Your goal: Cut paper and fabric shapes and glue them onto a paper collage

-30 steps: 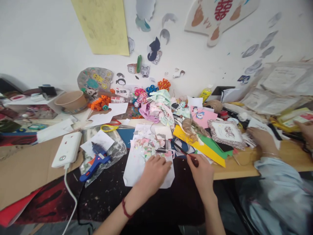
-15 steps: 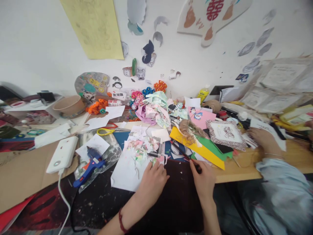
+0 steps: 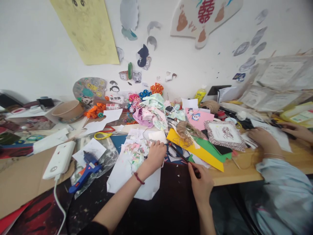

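My left hand [image 3: 156, 156] reaches over the right side of a white paper sheet [image 3: 144, 189] with a heap of small paper scraps [image 3: 133, 153]. Its fingers curl downward beside a small white pad [image 3: 158, 136], and what they hold, if anything, is hidden. Lower right, the fingers of my right hand [image 3: 201, 179] pinch the near end of a slender black tool [image 3: 179, 150]. That tool slants up to the left, alongside a yellow strip of card [image 3: 195, 148]; its exact kind is unclear.
A blue glue gun [image 3: 89, 168] and a white power strip [image 3: 59, 160] lie at left, with yellow-handled scissors [image 3: 102, 134] behind. Crumpled fabric [image 3: 155, 112] and twine [image 3: 184, 132] are piled in the middle. Another person's hands [image 3: 262, 138] handle paper at right.
My left hand has moved forward over the scraps, towards the white pad. My right hand keeps its pinch on the black tool. The other person's second hand has come into view at right.
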`<act>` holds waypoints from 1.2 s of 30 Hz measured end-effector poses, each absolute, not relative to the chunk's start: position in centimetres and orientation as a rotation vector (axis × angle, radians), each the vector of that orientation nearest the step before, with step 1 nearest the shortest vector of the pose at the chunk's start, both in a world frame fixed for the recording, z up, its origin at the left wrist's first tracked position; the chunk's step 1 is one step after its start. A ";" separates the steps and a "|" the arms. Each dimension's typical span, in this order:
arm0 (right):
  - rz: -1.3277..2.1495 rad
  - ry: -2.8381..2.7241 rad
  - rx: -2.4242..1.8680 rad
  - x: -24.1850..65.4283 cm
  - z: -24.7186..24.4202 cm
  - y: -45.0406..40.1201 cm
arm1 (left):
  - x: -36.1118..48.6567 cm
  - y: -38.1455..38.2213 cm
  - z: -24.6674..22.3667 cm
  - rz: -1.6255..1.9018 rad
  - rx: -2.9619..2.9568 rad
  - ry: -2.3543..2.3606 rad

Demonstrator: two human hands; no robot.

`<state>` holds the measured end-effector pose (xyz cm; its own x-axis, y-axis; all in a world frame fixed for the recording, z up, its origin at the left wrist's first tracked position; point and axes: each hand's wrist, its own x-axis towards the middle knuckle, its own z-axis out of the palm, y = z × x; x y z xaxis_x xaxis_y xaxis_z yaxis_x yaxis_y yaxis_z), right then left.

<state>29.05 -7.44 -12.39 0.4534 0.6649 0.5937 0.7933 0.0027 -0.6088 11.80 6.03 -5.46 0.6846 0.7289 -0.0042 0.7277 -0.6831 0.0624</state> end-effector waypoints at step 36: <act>-0.142 -1.463 -1.564 24.4 -10.4 -8.5 | 9.4 6.5 -1.0 0.216 2.948 1.319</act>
